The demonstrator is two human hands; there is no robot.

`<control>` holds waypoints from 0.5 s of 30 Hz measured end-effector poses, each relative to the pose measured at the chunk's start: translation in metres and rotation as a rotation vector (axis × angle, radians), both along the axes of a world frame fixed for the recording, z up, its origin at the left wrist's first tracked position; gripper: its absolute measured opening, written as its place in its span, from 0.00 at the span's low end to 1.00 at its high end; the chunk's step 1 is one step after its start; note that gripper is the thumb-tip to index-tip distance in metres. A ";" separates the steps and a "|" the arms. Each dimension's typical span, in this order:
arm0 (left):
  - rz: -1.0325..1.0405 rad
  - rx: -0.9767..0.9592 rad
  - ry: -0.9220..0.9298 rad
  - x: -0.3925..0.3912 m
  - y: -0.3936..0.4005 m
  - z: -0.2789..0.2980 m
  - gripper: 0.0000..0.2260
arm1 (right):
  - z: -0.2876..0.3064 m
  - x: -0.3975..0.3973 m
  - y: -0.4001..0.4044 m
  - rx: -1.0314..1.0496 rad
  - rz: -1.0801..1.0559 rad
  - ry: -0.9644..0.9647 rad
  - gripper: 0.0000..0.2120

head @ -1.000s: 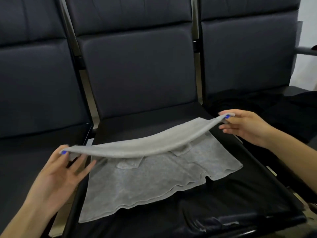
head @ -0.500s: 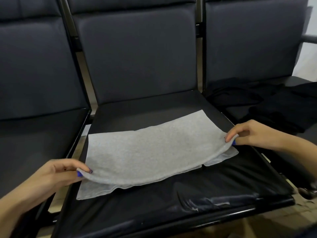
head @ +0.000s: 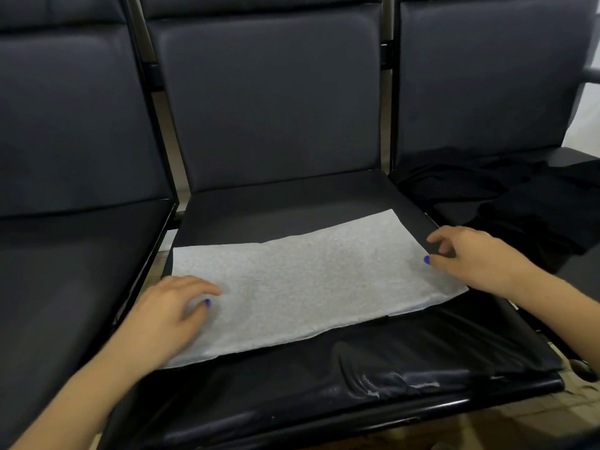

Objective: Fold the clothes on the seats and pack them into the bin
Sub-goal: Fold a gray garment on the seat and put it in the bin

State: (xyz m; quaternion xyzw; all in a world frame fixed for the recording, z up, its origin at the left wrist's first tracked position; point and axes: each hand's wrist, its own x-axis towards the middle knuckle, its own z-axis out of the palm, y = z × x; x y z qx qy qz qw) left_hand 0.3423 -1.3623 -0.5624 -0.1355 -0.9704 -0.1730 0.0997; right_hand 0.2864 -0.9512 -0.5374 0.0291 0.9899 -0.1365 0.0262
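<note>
Both hands rest loosely on the grey cloth [head: 305,284], gripping nothing: left hand [head: 168,316] at its near-left corner, right hand [head: 470,258] at its right edge, likely flattening the fold. Cloth lies on the middle seat [head: 389,368].

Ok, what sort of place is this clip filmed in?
Probably a waiting area or lobby. Three dark padded seats stand joined in a row on a metal frame, with an armrest at the right end and a tiled floor below.

Left grip [head: 168,315] and right grip [head: 470,258], fingers relaxed
</note>
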 end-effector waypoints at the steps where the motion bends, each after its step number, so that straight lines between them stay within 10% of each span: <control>1: -0.039 -0.050 0.002 -0.003 0.006 -0.005 0.17 | -0.003 -0.004 -0.005 -0.025 -0.056 -0.038 0.25; 4: -0.068 -0.112 -0.041 -0.009 0.027 -0.015 0.24 | -0.010 -0.015 -0.020 -0.058 -0.183 -0.196 0.35; 10: -0.107 -0.316 -0.392 -0.011 0.057 -0.032 0.55 | -0.013 -0.032 -0.041 -0.077 -0.105 -0.362 0.11; 15: -0.112 -0.402 -0.591 -0.006 0.066 -0.022 0.31 | -0.007 -0.035 -0.030 -0.400 -0.088 -0.243 0.05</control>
